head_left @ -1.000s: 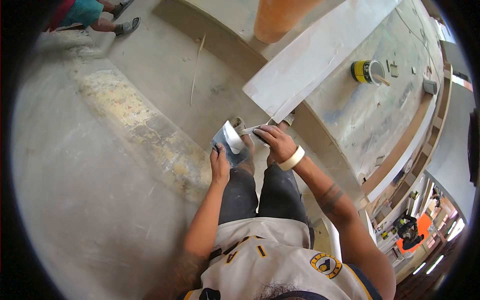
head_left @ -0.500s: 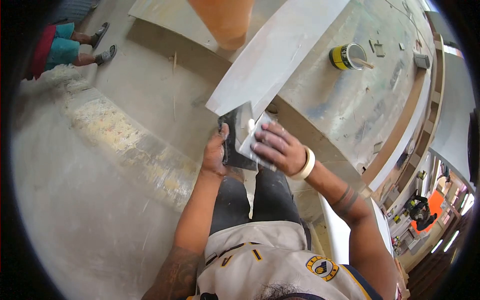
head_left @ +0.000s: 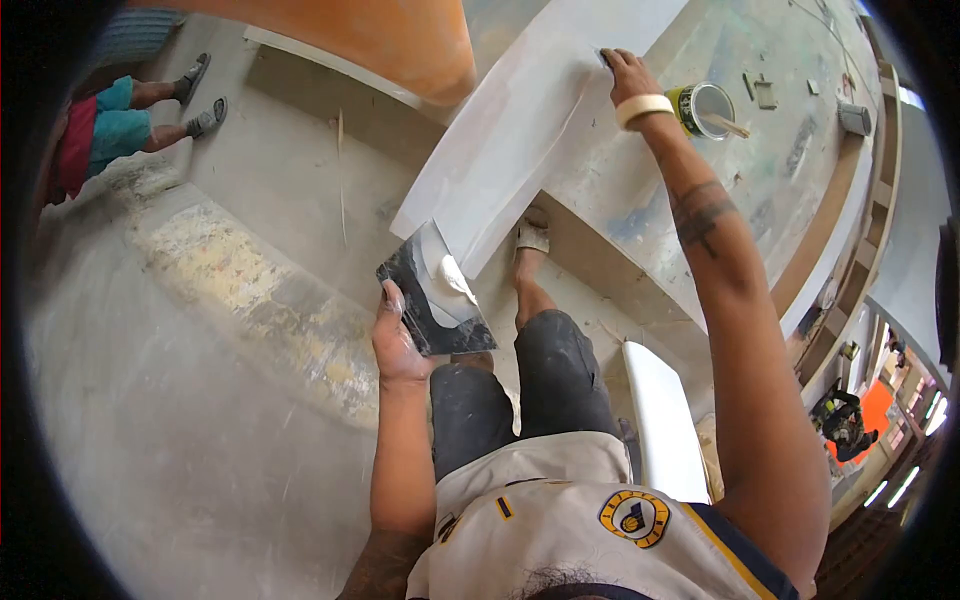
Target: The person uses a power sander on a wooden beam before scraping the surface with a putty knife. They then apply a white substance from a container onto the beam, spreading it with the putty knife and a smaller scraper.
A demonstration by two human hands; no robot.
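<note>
My left hand [head_left: 398, 345] grips a dark flat mixing board [head_left: 403, 272] by its edge, thumb on top. Grey-white filler paste [head_left: 453, 275] is smeared across the board, with a thicker white lump near its right side. Further forward, my right hand [head_left: 630, 80], a pale band at the wrist, is closed on a putty spreader [head_left: 604, 60]. Only a small edge of the spreader shows; my fingers cover the rest. It meets the long white panel [head_left: 500, 150] near the panel's right edge. A thin line runs along the panel's surface below it.
An open tin [head_left: 686, 108] with a stick stands on the stained worktop [head_left: 640, 190] right of the panel. An orange curved piece [head_left: 400, 45] hangs over the left side. Another person's legs [head_left: 150, 115] are at upper left. A white panel [head_left: 665, 420] leans near my right leg.
My right hand and the spreader have moved from the mixing board, forward and right onto the white panel. My left hand with the board has shifted slightly left and towards me.
</note>
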